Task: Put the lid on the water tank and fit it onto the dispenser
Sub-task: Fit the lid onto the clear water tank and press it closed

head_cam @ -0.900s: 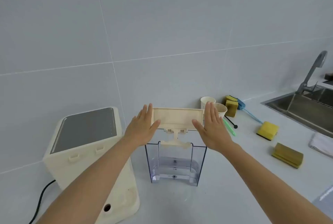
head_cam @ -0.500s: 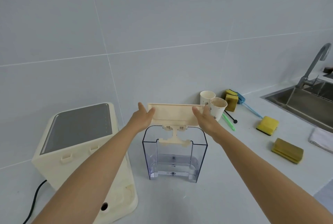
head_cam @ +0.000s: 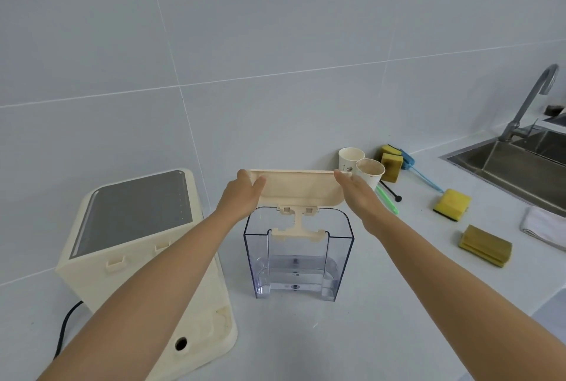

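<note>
A cream lid (head_cam: 298, 189) with a T-shaped piece hanging from its underside is held level just above the clear water tank (head_cam: 298, 261). My left hand (head_cam: 242, 197) grips the lid's left end and my right hand (head_cam: 356, 194) grips its right end. The T-piece dips into the tank's open top. The tank stands upright on the white counter. The cream dispenser (head_cam: 137, 261), with a dark grey top panel, stands to the left of the tank, apart from it.
Two paper cups (head_cam: 361, 168) stand behind the lid by the tiled wall. Yellow sponges (head_cam: 451, 204) and a blue-handled brush (head_cam: 424, 177) lie to the right. A steel sink (head_cam: 517, 171) with a tap is at far right. A black cord (head_cam: 66, 328) trails from the dispenser.
Both hands have turned the lid from tilted toward me to nearly level and lowered it closer to the tank's top. The view has shifted slightly.
</note>
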Available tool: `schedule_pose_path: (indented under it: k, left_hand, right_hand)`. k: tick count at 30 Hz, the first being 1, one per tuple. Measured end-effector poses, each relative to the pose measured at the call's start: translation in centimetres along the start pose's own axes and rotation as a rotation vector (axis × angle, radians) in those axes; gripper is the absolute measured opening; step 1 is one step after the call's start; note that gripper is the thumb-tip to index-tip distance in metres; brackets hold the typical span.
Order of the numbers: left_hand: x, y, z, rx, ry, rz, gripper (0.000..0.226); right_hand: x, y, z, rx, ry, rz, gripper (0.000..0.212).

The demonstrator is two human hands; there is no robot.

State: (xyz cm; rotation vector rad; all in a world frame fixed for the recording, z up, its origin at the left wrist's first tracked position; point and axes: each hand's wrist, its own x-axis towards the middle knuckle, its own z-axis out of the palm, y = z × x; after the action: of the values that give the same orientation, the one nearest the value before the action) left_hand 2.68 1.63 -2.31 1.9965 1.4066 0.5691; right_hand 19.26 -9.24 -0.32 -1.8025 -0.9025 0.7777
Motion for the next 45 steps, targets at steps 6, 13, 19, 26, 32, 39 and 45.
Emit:
schedule_pose_path:
  k: [6, 13, 19, 26, 32, 39, 45]
  left_hand:
    - [-0.2, -0.9, 0.4, 0.049, 0.111, 0.062, 0.048]
    - [-2.4, -1.3, 1.9, -0.003, 0.196, 0.098, 0.042]
    - [-4.1, -2.4, 2.9, -0.070, 0.211, 0.050, 0.032]
    - [-6.0, -4.4, 3.5, -0.092, 0.203, 0.018, 0.018]
    - [-7.4, -5.6, 4.3, -0.142, 0.188, -0.010, 0.015]
    - [-8.7, -5.6, 4.9, -0.273, 0.152, -0.098, 0.027]
    - [-10.6, -4.3, 5.9, -0.654, -0.018, -0.357, 0.065]
  right_hand:
    - [-0.5, 0.2, 0.6, -0.005, 0.030, -0.084, 0.032]
    - [-2.6, 1.9, 1.0, -0.016, 0.094, -0.068, 0.046]
    - [-5.1, 2.9, 1.6, 0.007, 0.119, -0.033, 0.050]
    - [-6.4, 5.5, 3.1, -0.060, 0.099, -0.043, 0.043]
    - [-8.1, 6.7, 3.6, -0.133, 0.084, -0.013, 0.045]
    - [-8.1, 8.0, 3.1, -0.118, 0.031, 0.042, 0.060]
    - [-4.9, 7.5, 1.3, 0.001, 0.163, 0.056, 0.070]
